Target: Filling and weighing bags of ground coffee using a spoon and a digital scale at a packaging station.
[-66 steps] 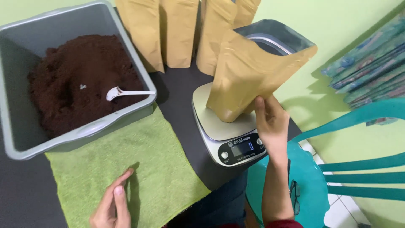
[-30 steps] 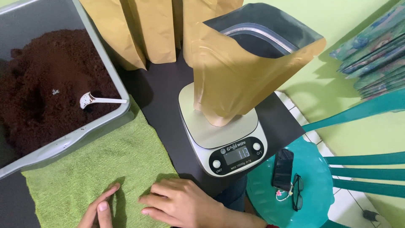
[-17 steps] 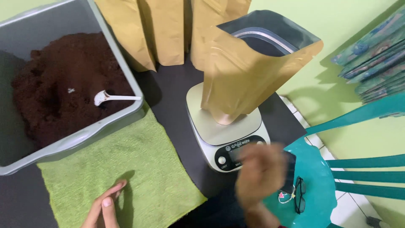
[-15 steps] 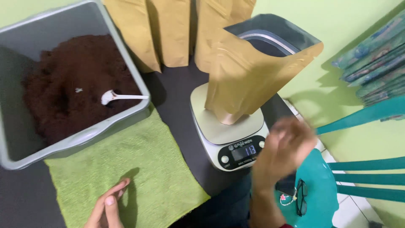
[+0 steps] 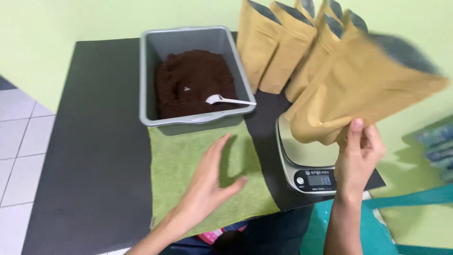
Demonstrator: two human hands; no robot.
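Observation:
My right hand [image 5: 357, 151] grips the lower part of an open tan paper pouch [image 5: 358, 94], tilted over the silver kitchen scale [image 5: 306, 163] with its lit display. My left hand [image 5: 210, 182] hovers open, fingers spread, above a green cloth [image 5: 179, 165] on the black table [image 5: 89, 141]. Behind the cloth stands a grey tub [image 5: 155, 71] of dark brown grounds [image 5: 188, 80] with a white spoon [image 5: 226, 100] lying in it.
Several more open tan pouches [image 5: 278, 47] stand in a row behind the scale against the pale green wall. A teal chair [image 5: 415, 203] is at the lower right. White floor tiles [image 5: 19, 141] lie left of the table.
My right hand came back up from the table and took hold of the pouch on the scale, tipping it. My left hand lifted over the cloth. The view pulled back and left.

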